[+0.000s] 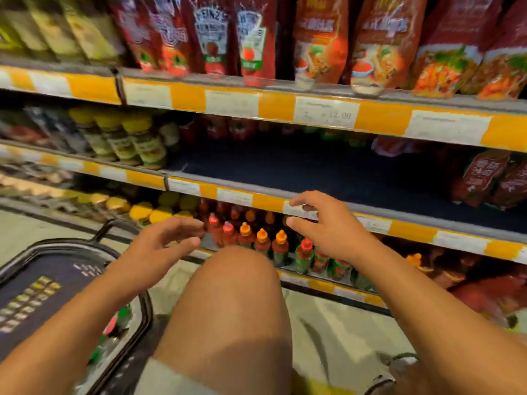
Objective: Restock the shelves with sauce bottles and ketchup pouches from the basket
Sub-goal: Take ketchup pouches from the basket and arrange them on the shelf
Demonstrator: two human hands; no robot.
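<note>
My left hand [159, 246] hovers above the basket's far corner, fingers loosely spread and holding nothing. My right hand [325, 223] is also empty, fingers relaxed, in front of the yellow-striped edge of the middle shelf [313, 166]. Between the two hands, on the bottom shelf, stand several red sauce bottles [262, 240] with orange and red caps. The dark basket [71, 252] sits on the floor at lower left, with green-labelled bottles [114, 323] showing at its right side. Ketchup pouches [251, 38] fill the top shelf.
The middle shelf has a wide bare dark stretch, with yellow-capped jars [128, 138] at its left and red pouches [490, 178] at its right. My bare knee [233, 295] is raised in the centre foreground. Yellow-lidded jars [154, 212] stand left on the bottom shelf.
</note>
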